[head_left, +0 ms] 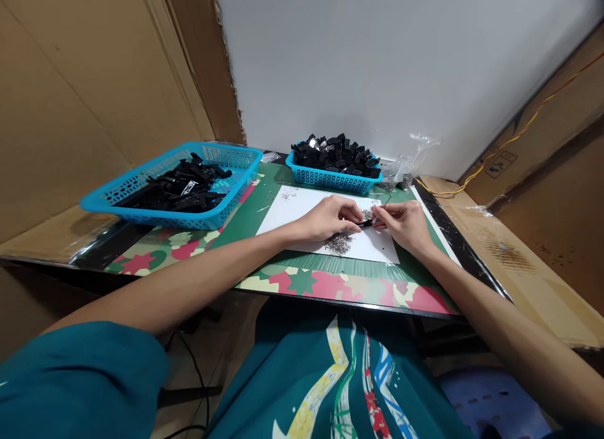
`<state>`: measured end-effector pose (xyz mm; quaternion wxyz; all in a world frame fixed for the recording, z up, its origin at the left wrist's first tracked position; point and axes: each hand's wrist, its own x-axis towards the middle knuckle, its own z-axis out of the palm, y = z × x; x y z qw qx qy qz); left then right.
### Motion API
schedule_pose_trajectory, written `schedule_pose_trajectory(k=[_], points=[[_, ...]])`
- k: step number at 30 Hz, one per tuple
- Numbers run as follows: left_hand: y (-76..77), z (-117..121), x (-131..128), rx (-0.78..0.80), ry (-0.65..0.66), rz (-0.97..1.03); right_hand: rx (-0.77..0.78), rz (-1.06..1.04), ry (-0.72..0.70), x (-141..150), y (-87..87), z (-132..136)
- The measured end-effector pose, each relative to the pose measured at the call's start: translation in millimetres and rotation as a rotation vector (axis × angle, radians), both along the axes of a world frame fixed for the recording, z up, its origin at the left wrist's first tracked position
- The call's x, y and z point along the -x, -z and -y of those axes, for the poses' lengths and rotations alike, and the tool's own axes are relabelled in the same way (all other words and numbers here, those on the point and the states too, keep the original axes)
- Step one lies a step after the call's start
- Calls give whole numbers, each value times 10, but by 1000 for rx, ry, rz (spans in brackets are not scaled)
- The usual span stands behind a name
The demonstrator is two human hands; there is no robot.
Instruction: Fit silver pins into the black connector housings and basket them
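Note:
Over a white sheet (297, 206) on the table, my left hand (329, 217) pinches a small black plastic part (365, 224) between thumb and fingers. My right hand (401, 222) is closed on a thin metal tool, likely tweezers (387, 200), its shaft slanting up past the fingers. The fingertips of both hands meet at the black part, and they partly hide it. Just below my left hand lies a pile of tiny silvery metal pieces (338, 244). More of these pieces (367, 214) show behind the hands.
A large blue basket (221, 217) with black plastic parts stands at the left. A smaller blue basket (330, 178), heaped with black pieces, is at the back. Beside it lies a clear plastic bag (401, 168). Cardboard walls (94, 80) flank the table; a yellow wire (514, 140) hangs right.

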<state>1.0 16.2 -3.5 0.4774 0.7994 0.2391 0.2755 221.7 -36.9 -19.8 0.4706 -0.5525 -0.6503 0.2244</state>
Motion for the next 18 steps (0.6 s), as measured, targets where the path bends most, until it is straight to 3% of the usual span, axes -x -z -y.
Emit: schedule_pose_trajectory(k=[9,18], points=[[62,-41,18,58,-11,25,-43,61,30,36,23,0],[114,-151,39,16,-22,1,-153,161,101,147,32,-64]])
